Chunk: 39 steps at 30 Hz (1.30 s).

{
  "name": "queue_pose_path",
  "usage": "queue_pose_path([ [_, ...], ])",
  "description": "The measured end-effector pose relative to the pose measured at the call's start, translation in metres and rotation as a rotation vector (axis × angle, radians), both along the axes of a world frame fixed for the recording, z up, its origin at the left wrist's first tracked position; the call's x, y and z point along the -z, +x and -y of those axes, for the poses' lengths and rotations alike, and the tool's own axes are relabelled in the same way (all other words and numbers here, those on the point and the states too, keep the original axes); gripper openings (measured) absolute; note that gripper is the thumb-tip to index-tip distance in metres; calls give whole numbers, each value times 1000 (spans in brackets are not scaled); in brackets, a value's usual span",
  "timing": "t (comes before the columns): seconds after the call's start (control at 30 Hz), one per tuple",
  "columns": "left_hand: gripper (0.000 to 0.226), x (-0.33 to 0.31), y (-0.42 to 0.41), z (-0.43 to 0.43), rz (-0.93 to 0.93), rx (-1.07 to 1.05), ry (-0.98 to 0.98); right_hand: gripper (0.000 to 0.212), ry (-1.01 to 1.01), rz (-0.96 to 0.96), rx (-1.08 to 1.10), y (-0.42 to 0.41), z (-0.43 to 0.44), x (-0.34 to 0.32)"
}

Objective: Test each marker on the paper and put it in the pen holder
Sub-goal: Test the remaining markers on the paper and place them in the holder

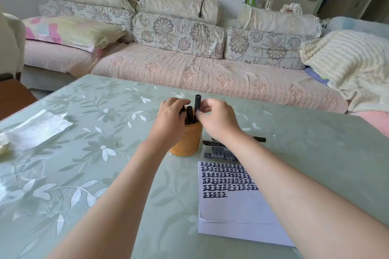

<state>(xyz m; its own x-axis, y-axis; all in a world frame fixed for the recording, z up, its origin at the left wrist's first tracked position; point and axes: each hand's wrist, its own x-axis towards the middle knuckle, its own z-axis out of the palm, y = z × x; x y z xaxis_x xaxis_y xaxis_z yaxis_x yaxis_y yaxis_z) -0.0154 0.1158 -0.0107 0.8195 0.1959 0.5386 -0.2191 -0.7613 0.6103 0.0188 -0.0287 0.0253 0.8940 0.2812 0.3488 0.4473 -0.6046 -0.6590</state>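
Observation:
An orange woven pen holder (188,143) stands mid-table with several black markers in it. My right hand (216,120) pinches one upright black marker (197,102) whose top sticks well above the holder's rim. My left hand (170,120) is curled over the holder's left side, fingers on the markers inside (189,112). A white paper (235,206) covered in rows of dark marks lies in front, to the right. One loose black marker (259,139) lies behind my right wrist.
A clear plastic marker package (219,152) sits between holder and paper. A white cloth (35,128) lies at the table's left. The table has a green floral cover (94,164). A sofa (210,78) runs along the far edge.

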Motion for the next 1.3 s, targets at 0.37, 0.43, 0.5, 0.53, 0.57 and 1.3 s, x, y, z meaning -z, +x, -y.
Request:
queue_pose_path([
  [0.37,33,-10,1,20,32,114,39,23,-160,-95,-156,4,10,12],
  [0.43,31,-5,2,17,36,85,146,29,-128,-84,-106,6,29,12],
  [0.5,26,-6,2,12,43,51,151,31,-193,-41,-34,12,53,14],
  [0.53,21,-7,1,9,43,32,143,28,-230,-45,-17,14,63,15],
  [0.57,16,-7,1,6,40,12,144,26,-277,-61,-11,16,71,16],
  [1.3,57,-4,-13,-2,-78,36,162,22,-903,-128,-151,32,21,28],
])
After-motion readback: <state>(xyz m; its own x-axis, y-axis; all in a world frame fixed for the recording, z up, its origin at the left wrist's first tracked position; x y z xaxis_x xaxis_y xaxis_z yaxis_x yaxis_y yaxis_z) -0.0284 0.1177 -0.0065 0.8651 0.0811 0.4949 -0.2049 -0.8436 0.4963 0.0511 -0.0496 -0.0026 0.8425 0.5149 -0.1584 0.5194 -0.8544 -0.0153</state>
